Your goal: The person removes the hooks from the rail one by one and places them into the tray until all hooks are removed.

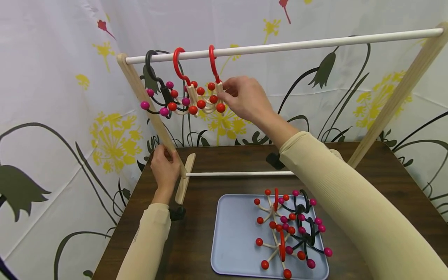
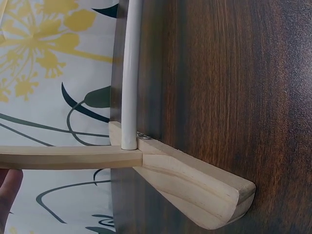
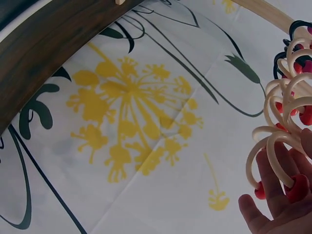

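Observation:
My right hand (image 1: 246, 97) pinches the beige body of a hanger (image 1: 212, 64) with a red hook and red-balled curved arms. Its hook lies over the white top rod (image 1: 280, 48) of a wooden rack. Just left of it hang a second red-hooked hanger (image 1: 176, 64) and a black hanger (image 1: 150, 66) with magenta balls. In the right wrist view, the fingers (image 3: 275, 180) reach among the beige arms (image 3: 278, 161). Lower down, my left hand (image 1: 165, 171) holds the rack's left post (image 1: 161, 130); one finger (image 2: 9, 192) lies along the post in the left wrist view.
A light blue tray (image 1: 232, 233) on the dark wooden table (image 1: 196, 233) bears several more hangers (image 1: 280, 243), red-hooked and black, clustered at its right side. The rack has a wooden foot (image 1: 185, 181), a lower white rod (image 1: 241, 174) and a right post (image 1: 399, 95). A flowered curtain (image 1: 224, 23) hangs behind.

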Demonstrator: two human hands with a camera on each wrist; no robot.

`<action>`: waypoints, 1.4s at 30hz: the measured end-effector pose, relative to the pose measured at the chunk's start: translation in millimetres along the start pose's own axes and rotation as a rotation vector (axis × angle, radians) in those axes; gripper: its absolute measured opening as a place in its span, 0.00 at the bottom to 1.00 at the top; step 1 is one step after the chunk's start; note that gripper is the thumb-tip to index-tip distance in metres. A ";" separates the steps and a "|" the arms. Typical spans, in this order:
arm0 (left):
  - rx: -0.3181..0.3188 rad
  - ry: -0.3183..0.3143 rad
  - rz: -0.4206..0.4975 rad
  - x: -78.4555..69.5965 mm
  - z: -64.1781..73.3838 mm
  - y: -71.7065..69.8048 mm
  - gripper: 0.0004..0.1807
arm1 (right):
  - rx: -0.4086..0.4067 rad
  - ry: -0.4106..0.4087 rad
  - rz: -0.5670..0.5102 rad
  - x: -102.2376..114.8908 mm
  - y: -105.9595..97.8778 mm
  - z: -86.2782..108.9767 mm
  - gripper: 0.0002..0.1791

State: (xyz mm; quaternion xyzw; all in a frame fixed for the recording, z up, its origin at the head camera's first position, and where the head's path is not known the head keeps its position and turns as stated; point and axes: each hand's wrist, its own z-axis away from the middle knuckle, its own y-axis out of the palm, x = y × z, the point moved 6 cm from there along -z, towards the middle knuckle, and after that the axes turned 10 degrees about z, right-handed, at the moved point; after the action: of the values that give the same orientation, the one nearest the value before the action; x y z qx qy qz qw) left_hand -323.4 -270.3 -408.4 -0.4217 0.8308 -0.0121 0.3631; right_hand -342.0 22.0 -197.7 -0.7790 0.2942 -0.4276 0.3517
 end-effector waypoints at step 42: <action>0.005 -0.020 -0.005 -0.7 1.3 -0.2 0.09 | -0.269 0.031 -0.283 -57.7 -39.7 55.1 0.19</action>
State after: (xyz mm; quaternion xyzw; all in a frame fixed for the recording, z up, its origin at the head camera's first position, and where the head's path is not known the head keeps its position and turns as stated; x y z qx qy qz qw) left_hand -322.3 -269.5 -408.9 -0.4230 0.8259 -0.0109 0.3726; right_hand -314.2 105.1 -213.8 -0.8460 0.2415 -0.4416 0.1759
